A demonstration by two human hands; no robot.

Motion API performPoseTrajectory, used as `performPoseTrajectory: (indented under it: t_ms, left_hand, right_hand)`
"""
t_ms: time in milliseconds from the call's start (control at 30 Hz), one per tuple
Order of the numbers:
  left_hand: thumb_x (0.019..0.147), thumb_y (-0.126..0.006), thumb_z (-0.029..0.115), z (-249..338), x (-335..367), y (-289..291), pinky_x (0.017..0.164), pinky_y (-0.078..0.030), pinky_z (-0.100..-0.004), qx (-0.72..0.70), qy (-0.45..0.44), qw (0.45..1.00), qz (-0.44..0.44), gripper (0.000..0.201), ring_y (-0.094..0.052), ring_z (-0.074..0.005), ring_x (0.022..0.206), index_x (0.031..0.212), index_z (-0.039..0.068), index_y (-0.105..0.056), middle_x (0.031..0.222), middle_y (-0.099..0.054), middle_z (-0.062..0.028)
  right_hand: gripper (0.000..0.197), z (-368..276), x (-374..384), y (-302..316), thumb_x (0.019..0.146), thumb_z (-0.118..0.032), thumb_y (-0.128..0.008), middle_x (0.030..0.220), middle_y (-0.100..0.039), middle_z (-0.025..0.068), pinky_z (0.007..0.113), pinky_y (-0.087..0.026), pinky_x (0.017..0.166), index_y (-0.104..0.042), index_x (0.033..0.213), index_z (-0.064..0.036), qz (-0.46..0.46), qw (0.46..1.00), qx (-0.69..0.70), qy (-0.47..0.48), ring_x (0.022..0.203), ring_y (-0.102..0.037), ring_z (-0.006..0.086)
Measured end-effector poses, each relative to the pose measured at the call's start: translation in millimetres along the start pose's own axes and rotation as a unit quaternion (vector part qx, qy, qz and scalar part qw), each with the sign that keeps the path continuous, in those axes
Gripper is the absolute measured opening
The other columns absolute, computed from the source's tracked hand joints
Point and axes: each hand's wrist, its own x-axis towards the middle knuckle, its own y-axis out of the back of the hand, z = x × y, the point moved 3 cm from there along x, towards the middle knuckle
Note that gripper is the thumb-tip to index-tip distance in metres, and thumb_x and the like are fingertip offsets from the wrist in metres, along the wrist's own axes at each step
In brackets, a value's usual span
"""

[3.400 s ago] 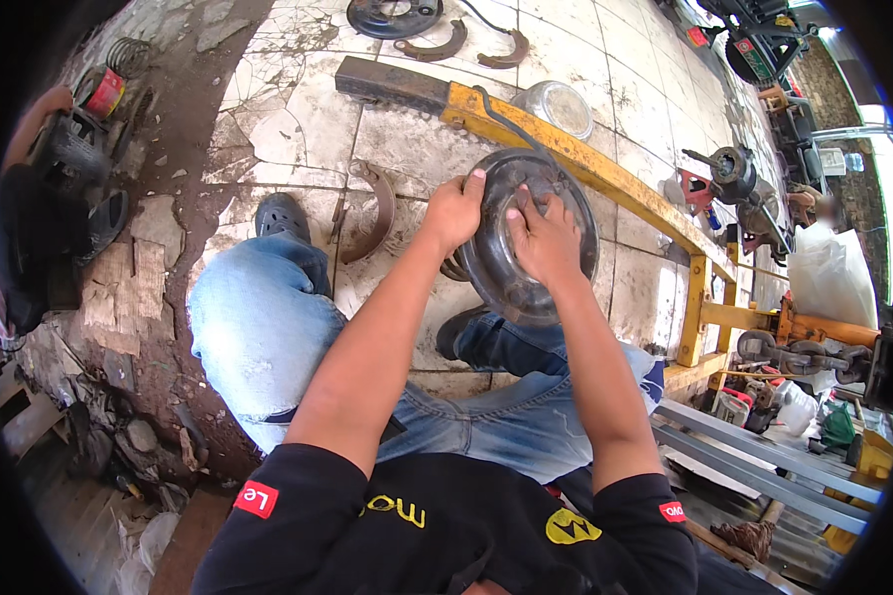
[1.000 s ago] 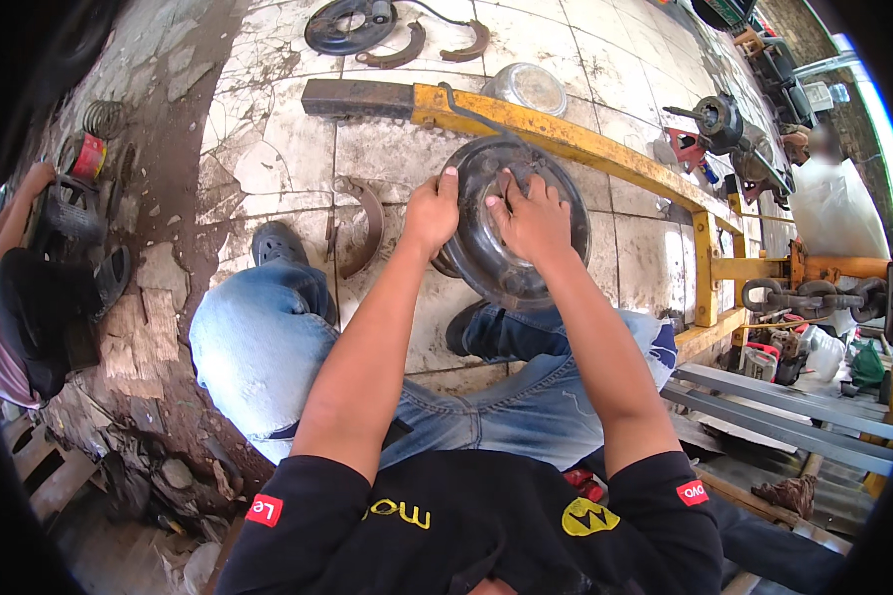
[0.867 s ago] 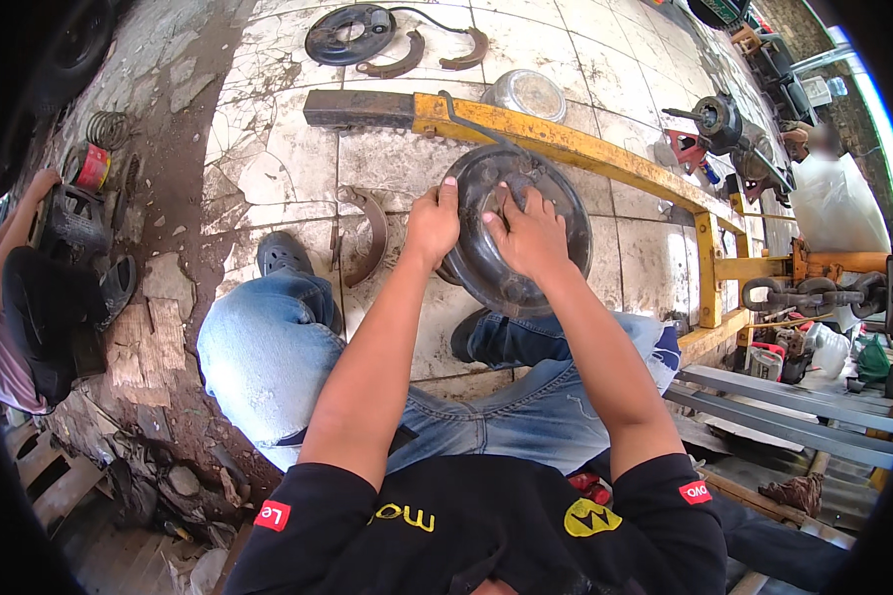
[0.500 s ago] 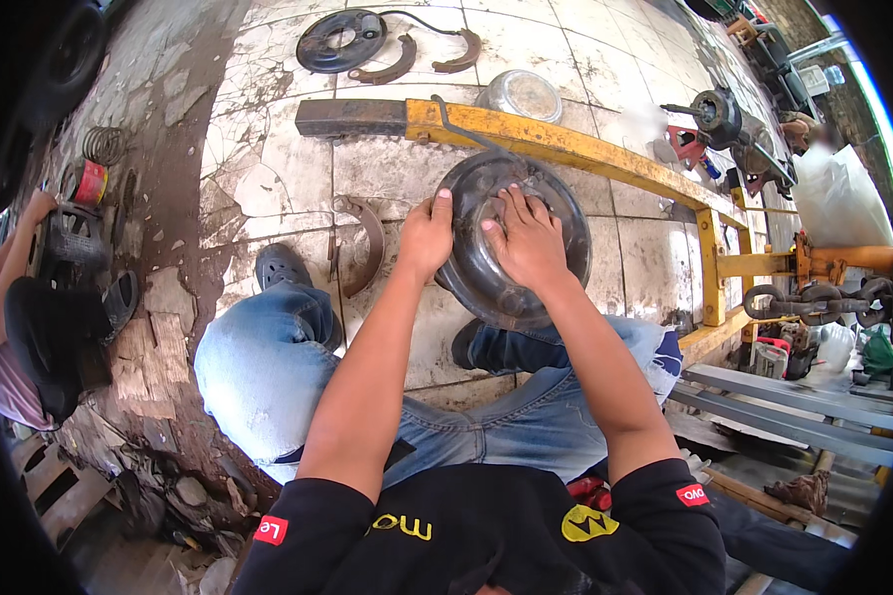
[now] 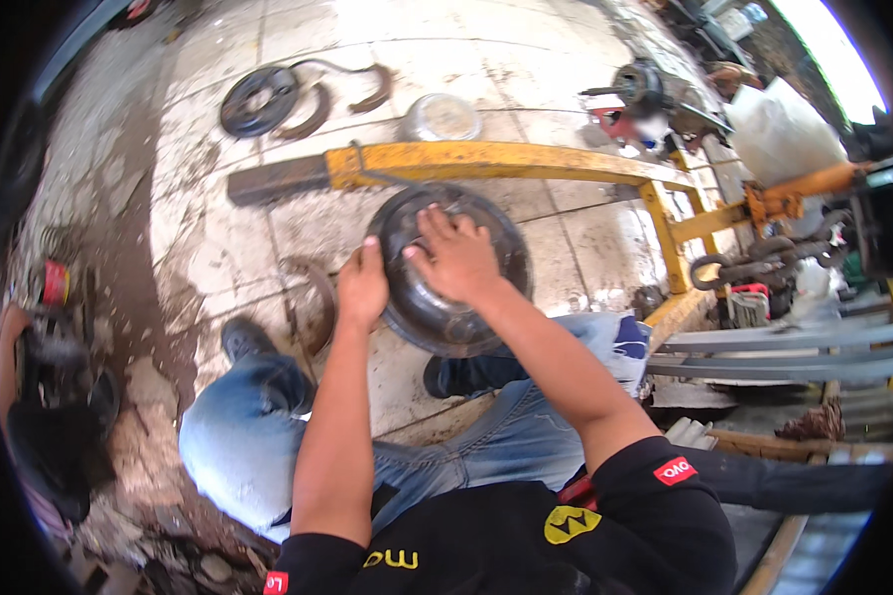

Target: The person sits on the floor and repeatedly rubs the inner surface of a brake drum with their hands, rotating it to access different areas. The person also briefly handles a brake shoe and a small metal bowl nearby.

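Note:
A round, dark brake backing plate (image 5: 441, 322) is held tilted in front of my knees, beside a yellow beam. My left hand (image 5: 364, 290) grips its left rim, thumb over the edge and the other fingers hidden behind. Across the plate's face lies my right hand (image 5: 458, 260), fingers spread and pressing flat near the upper middle. A dark cable (image 5: 377, 177) runs from the plate's top and loops over the beam. On the tiles left of the plate is a curved brake shoe (image 5: 315, 305), partly blurred.
Beyond my hands stretches the yellow steel beam (image 5: 506, 159) of a hoist. Past it lie a second backing plate (image 5: 258, 102), a brake shoe (image 5: 310, 112), another shoe (image 5: 373, 90) and a silvery round dish (image 5: 444, 119). A heavy chain (image 5: 784, 260) hangs right. Another person (image 5: 55, 446) sits left.
The view has shifted, so the scene sits farther left and slightly lower. Both hands keep their places on the backing plate, with the right fingers a little changed in spread.

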Motion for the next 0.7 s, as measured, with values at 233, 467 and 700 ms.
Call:
performPoseTrajectory:
  t_ms: [233, 467, 700]
  left_hand:
    - [0.1, -0.044, 0.048, 23.1, -13.2, -3.9, 0.092, -0.046, -0.0365, -0.019, 0.037, 0.999, -0.013, 0.065, -0.059, -0.0283, 0.107, 0.127, -0.01, -0.055, 0.119, -0.062, -0.0243]
    - [0.1, -0.044, 0.047, 10.1, -9.3, 0.5, 0.093, -0.045, -0.0361, -0.007, 0.033, 0.999, -0.022, 0.065, -0.059, -0.0281, 0.106, 0.13, -0.011, -0.051, 0.119, -0.061, -0.0231]
    - [0.101, -0.044, 0.046, 16.5, -6.0, 1.5, 0.096, -0.044, -0.0352, -0.01, 0.061, 0.998, -0.029, 0.065, -0.057, -0.0287, 0.114, 0.132, -0.01, -0.05, 0.124, -0.059, -0.0249]
  right_hand:
    - [0.071, 3.9, -4.1, 4.4, 0.095, -0.058, -0.037, 0.154, -0.035, 0.0097, 0.048, -0.032, 0.102, -0.04, 0.145, -0.0086, -0.046, 0.999, 0.012, -0.01, 0.129, -0.041, 0.0311]
    - [0.074, -3.8, -8.7, 8.5, 0.095, -0.06, -0.035, 0.154, -0.034, 0.0111, 0.047, -0.031, 0.102, -0.039, 0.146, -0.0065, -0.064, 0.998, 0.017, -0.011, 0.13, -0.04, 0.0311]
    - [0.076, -6.3, -5.9, 2.1, 0.094, -0.06, -0.036, 0.153, -0.034, 0.0129, 0.046, -0.032, 0.101, -0.039, 0.146, -0.0041, -0.035, 0.999, -0.012, -0.02, 0.13, -0.04, 0.0311]
